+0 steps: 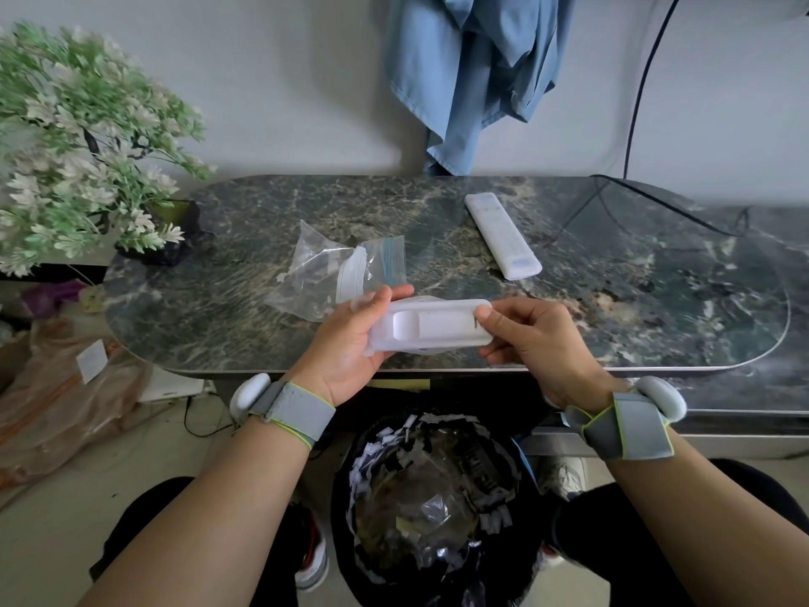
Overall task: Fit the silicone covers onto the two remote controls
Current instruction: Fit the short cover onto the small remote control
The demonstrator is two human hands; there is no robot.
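Crosswise, silicone cover (431, 324) — one end in grip of left hand (350, 350), other end in pinch of right hand (536, 348).

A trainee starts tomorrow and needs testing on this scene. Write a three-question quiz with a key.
1. True or false: the left hand and right hand both grip one remote.
2. Where is the second remote? A) on the table, right of the bags; B) in the bin; C) on the floor.
3. What stands at the table's left end?

Key: 1 true. 2 A. 3 the plant.
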